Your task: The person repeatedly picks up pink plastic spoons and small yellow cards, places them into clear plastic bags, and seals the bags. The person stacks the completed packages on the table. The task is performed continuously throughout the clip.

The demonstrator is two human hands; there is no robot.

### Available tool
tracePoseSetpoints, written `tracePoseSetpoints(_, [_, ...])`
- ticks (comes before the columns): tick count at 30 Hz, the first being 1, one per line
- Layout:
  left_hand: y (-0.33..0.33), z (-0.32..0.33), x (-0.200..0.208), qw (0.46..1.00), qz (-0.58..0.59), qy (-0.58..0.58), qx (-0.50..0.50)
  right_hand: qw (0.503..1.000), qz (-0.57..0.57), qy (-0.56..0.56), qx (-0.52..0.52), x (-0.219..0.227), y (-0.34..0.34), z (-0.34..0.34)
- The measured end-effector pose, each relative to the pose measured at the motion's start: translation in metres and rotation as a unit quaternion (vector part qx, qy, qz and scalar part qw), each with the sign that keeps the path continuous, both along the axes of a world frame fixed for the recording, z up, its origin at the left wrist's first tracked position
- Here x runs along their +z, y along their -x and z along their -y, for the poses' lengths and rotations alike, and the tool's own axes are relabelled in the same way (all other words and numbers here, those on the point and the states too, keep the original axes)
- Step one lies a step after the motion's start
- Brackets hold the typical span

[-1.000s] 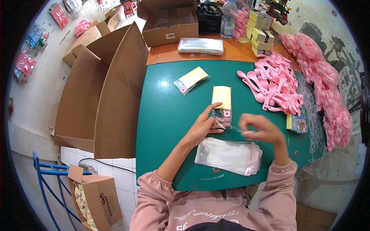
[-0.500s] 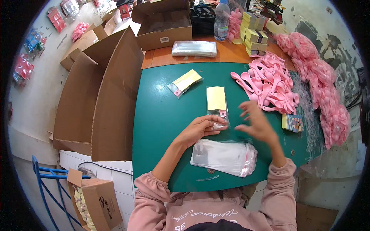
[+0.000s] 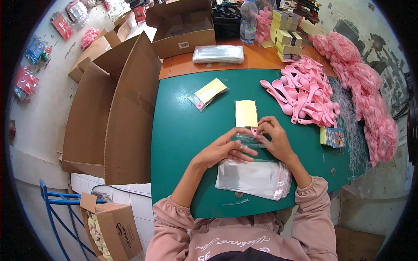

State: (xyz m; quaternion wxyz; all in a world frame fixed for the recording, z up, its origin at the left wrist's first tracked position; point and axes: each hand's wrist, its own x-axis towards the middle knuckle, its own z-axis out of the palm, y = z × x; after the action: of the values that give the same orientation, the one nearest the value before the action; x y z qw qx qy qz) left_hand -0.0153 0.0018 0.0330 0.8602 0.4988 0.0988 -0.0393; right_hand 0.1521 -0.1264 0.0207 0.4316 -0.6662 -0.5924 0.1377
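Note:
In front of me on the green tabletop lies a clear plastic bag holding a yellow card (image 3: 246,114) and a pink spoon, of which only the handle end shows. My left hand (image 3: 224,150) has the near end of this bag between its fingers, some of them stretched forward. At the same end, my right hand (image 3: 275,140) pinches the plastic beside the pink handle. Just below both hands rests a stack of empty clear bags (image 3: 250,179). Farther off at left lies another bag with a yellow card (image 3: 210,90) and a pink spoon.
A pile of pink spoons (image 3: 305,93) covers the far right, with small picture cards (image 3: 332,137) nearer. Beyond stand yellow card stacks (image 3: 286,37), a water bottle (image 3: 248,21) and a bundle of clear bags (image 3: 218,54). A large open carton (image 3: 130,113) borders the table's left.
My right hand has come left and down from the air to the near end of the bag. My left hand's fingers have spread a little there.

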Motion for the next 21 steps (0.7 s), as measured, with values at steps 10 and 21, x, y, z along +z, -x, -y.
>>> tracePoseSetpoints(10, [-0.005,-0.002,-0.016,0.862,0.002,-0.483,0.154,0.971,-0.238,0.008,0.008,-0.007,-0.007,0.005])
tracePoseSetpoints(21, [-0.006,0.004,-0.021,0.847,0.002,-0.482,0.225,0.928,-0.366,0.049,0.048,-0.014,-0.010,0.003])
